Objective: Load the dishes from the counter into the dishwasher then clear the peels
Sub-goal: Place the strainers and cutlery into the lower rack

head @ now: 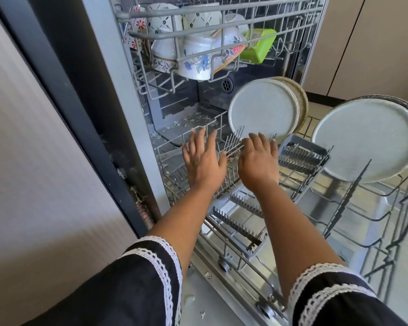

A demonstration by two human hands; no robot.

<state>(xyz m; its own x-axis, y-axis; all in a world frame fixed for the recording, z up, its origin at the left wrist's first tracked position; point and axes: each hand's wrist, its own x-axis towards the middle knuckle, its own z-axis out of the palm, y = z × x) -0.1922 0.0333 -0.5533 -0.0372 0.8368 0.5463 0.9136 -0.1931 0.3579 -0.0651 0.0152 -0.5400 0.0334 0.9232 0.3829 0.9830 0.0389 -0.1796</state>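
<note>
Two black sleeves with white lace trim reach forward over the open dishwasher door (222, 288). Beyond them the lower rack (353, 208) is pulled out, its grey wire tines standing in rows with bare room between them on the near side. The left hand (203, 161) hovers with fingers spread and straight, its grip released and holding nothing. The right hand (259, 161) is likewise released, fingers straight, its fingertips right at the bottom edge of a pale grey plate (264, 109); I cannot tell whether they touch it. That round, matte plate stands upright in the tines, with a beige-rimmed plate (302, 102) close behind it. A second grey plate (363, 142) leans well apart at the right side. Farther up, the upper rack (198, 12) carries floral cups (196, 60) and a green container (259, 45).
</note>
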